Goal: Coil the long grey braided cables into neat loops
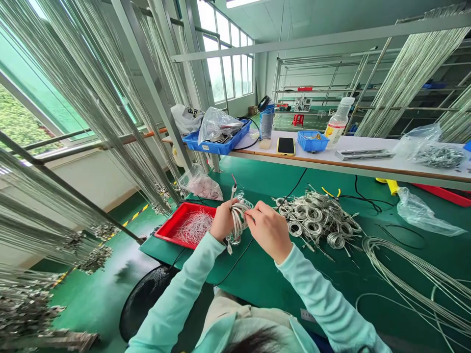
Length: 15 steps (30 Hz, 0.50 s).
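My left hand (223,220) is closed around a coil of whitish cable (240,220), held above the green bench top. A loose cable end with a connector and a bit of red wire sticks up beyond the left fingers. My right hand (270,228) meets the coil's right side, thumb and forefinger pinched against it. Whatever lies between those fingertips is too small to make out. Left of the coil is a red tray (167,235) of thin white strips. Right of my hands lies a heap of small coiled cables (316,215).
Long loose cable loops (405,264) lie at the right of the bench (279,284). A raised shelf (253,153) behind carries a blue bin (221,144), a phone (286,145) and a bottle (338,122). Hanging cables fill the left side, above a black fan (145,299).
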Available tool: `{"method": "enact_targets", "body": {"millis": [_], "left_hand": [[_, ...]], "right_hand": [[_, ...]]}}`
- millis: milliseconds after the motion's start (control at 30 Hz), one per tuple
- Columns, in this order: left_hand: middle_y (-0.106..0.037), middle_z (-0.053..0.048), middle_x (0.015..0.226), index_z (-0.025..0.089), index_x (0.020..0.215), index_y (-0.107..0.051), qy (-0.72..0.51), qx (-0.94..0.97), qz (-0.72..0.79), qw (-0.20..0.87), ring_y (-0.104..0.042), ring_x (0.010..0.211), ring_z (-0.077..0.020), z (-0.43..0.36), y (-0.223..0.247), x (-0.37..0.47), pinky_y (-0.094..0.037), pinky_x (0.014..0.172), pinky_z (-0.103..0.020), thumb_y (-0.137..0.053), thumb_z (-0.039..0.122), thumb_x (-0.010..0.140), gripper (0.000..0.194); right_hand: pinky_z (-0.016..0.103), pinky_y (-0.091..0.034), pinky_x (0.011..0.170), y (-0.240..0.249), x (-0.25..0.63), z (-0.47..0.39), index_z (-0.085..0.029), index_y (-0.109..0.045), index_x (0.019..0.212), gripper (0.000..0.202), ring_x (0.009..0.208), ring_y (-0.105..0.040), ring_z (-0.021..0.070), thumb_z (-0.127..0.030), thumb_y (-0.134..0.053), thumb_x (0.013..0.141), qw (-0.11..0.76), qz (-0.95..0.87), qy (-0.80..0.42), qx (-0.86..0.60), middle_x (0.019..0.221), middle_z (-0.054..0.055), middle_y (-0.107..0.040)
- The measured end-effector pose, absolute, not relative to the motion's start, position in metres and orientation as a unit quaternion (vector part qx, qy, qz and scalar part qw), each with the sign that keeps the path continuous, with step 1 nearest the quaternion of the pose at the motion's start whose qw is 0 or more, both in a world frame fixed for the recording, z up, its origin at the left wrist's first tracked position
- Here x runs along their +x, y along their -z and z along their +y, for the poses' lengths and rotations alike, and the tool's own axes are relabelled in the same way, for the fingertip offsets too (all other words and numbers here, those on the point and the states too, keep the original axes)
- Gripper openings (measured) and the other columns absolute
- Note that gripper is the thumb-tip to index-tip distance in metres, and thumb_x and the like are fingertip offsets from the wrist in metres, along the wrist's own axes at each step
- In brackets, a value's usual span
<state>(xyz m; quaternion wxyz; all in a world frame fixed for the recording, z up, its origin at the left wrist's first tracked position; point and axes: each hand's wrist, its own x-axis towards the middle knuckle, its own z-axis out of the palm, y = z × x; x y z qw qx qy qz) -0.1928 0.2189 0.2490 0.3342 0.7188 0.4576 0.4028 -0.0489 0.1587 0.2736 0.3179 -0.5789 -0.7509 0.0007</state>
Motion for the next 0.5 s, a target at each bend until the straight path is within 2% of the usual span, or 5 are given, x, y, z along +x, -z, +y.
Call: {"method": "enact_targets", "body": {"millis": [100,200,400,500], "left_hand": [[-0.049,0.005,0.059,0.014,0.067,-0.056,-0.397,0.737,0.457,0.302,-0.047,0.061,-0.0111,0.212,-0.258,-0.19,-0.031,0.057,-0.022,-0.061,0.012,0.065,0.006],[-0.049,0.005,0.057,0.014,0.064,-0.055,-0.396,0.736,0.467,0.288,-0.045,0.06,-0.0113,0.207,-0.264,-0.188,-0.029,0.056,-0.023,-0.056,0.014,0.065,0.001],[-0.04,0.006,0.053,0.016,0.057,-0.045,-0.406,0.719,0.48,0.297,-0.038,0.055,-0.0095,0.21,-0.263,-0.188,-0.027,0.052,-0.023,-0.06,0.022,0.062,0.017],[-0.036,0.007,0.051,0.018,0.055,-0.041,-0.417,0.703,0.483,0.314,-0.035,0.051,-0.0085,0.216,-0.259,-0.187,-0.026,0.05,-0.022,-0.061,0.025,0.065,0.024]], "right_hand": [[0.026,-0.03,0.053,-0.273,-0.051,0.162,-0.019,-0.07,0.08,0.008,0.067,-0.057,0.0147,-0.02,-0.063,0.085,0.328,-0.746,-0.059,-0.577,0.083,0.004,-0.061],[0.025,-0.033,0.056,-0.269,-0.051,0.164,-0.017,-0.066,0.076,0.011,0.066,-0.055,0.0137,-0.015,-0.059,0.085,0.371,-0.739,-0.09,-0.556,0.082,0.003,-0.06],[0.024,-0.04,0.059,-0.253,-0.056,0.158,-0.017,-0.054,0.068,0.02,0.063,-0.051,0.0124,-0.015,-0.05,0.087,0.489,-0.692,-0.136,-0.513,0.075,0.002,-0.054],[0.023,-0.041,0.056,-0.244,-0.06,0.154,-0.018,-0.053,0.068,0.023,0.06,-0.049,0.012,-0.025,-0.05,0.091,0.536,-0.665,-0.162,-0.494,0.073,0.002,-0.053]]}}
